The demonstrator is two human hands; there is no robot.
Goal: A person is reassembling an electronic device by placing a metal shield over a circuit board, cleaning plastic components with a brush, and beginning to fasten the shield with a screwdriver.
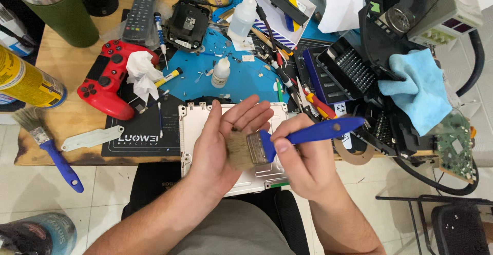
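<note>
Two hands busy: right hand [303,157] grips the blue-handled flat paintbrush [287,141], bristles pressed into the open left palm [223,142]; flick gently, I'd say.

Blue-handled flat paintbrush [287,141], tan bristles leftward against an open palm, handle up-right.

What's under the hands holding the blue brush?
Under the left hand and right hand, which holds the blue-handled brush, lies a silvery metal plate at the wooden table's edge. The hands and brush cover its middle, so what is there cannot be seen.
</note>
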